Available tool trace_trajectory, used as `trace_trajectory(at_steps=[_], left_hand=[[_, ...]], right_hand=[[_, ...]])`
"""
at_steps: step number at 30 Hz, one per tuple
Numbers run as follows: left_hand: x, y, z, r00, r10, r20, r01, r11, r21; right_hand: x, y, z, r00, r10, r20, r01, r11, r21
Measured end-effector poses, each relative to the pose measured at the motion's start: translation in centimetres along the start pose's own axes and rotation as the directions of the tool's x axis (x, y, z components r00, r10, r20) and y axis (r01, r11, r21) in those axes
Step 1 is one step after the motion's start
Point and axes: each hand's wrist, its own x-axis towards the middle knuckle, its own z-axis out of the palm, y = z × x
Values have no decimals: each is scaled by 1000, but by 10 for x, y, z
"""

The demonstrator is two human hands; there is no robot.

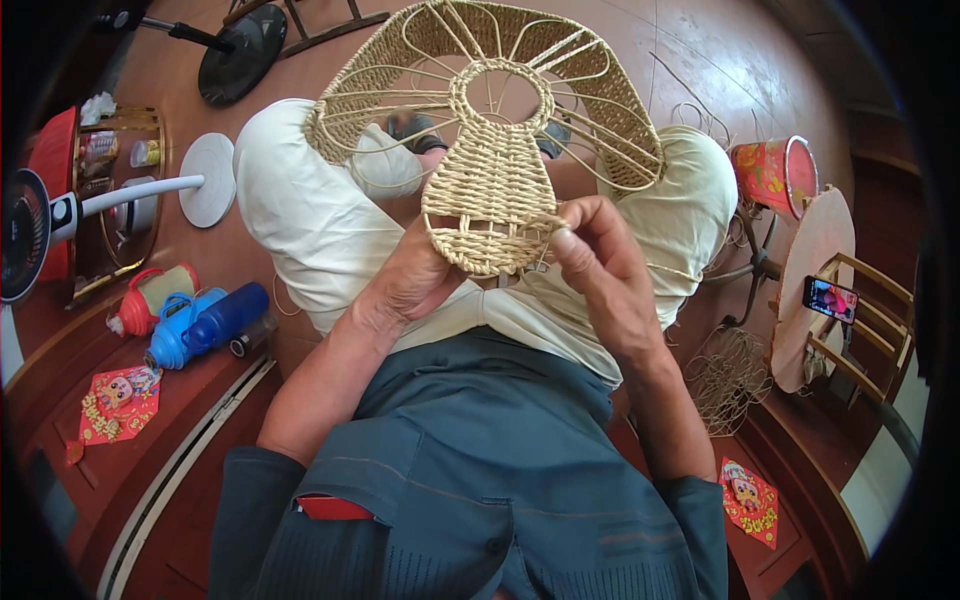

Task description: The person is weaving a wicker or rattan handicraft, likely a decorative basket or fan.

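Panel [488, 180] | long axis fore-aft, broad end nearest | left hand [413, 268] holding, right hand [608, 272] pinching

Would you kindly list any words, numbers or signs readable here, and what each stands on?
Woven piece: no writing visible.
Left red paper: gold marks, too small to read surely.
Right red paper: gold marks, likewise unclear.
Red bucket: colourful print, too blurred.
Phone: lit screen, too small.
Nothing can be quoted reliably.

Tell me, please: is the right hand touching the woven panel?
Touching. The head view shows the right hand pinching a strand at the lower right edge of the woven panel.
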Motion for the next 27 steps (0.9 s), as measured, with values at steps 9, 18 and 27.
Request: trace_trajectory(at_steps=[9, 18, 27], left_hand=[[21, -17, -11, 996, -22, 89, 21, 1000, 12], [47, -33, 14, 931, -207, 301, 199, 978, 59], [48, -46, 22, 920, -173, 353, 78, 960, 269]], right_hand=[[-16, -32, -115, 933, 4, -360, 95, 962, 257], [-182, -22, -420, 632, 4, -775, 369, 877, 306], [-408, 45, -588, 330, 206, -921, 391, 858, 332]])
